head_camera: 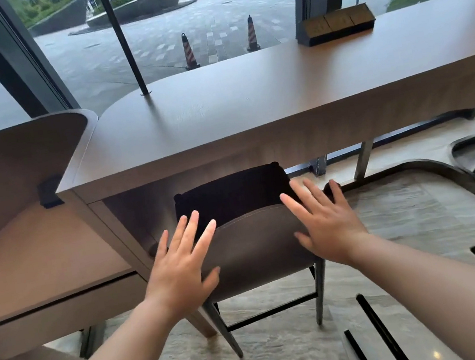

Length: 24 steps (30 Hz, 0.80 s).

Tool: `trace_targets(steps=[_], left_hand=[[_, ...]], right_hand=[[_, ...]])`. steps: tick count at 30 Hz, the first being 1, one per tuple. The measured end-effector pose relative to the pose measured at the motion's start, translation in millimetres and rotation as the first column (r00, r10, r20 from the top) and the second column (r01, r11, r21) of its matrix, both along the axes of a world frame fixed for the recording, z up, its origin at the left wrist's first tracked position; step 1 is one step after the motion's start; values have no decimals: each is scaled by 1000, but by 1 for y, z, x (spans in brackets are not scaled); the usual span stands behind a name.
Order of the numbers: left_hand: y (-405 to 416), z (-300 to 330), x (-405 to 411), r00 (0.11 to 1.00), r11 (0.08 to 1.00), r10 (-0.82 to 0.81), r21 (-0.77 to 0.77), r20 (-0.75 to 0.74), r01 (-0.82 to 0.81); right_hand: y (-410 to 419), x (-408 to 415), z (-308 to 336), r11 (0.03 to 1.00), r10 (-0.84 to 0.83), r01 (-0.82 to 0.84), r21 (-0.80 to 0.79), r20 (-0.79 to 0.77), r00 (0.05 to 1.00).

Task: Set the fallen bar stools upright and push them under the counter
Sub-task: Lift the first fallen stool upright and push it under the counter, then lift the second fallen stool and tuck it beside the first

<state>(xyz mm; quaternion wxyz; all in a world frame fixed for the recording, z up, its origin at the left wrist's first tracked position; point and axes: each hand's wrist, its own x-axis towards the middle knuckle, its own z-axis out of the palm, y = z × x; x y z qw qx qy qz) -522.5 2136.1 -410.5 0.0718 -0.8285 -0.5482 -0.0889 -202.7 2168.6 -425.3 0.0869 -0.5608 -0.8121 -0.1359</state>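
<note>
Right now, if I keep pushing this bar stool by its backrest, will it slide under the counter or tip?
The bar stool stands upright on splayed legs, so it will probably slide rather than tip. The polished stone floor looks smooth, so little drag is likely. Both the left hand and the right hand push high, at the backrest, so a snagged leg could rock it forward toward the counter.

Floor [403,217], pale marbled stone, is carrying the stool [253,238], which is standing upright on its metal legs w/ its dark seat partly under the counter [251,110]. Counter is also standing on the floor. On the countertop, a dark box [338,25] is sitting near the window edge, far right.
</note>
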Motion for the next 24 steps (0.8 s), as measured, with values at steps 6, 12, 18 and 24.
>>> trace_targets(steps=[6,12,18,24], left_hand=[[-50,43,44,930,998,-59,7,364,61],[-109,109,75,704,989,-123,30,700,144],[-174,171,87,588,975,-175,54,790,216],[-234,216,92,539,953,-239,87,808,292]], right_hand=[[-67,-16,40,994,105,-106,14,-307,946],[-132,3,106,988,150,-144,64,-670,727],[-205,29,170,972,207,-204,118,-838,505],[-289,39,216,958,238,-240,155,-896,375]])
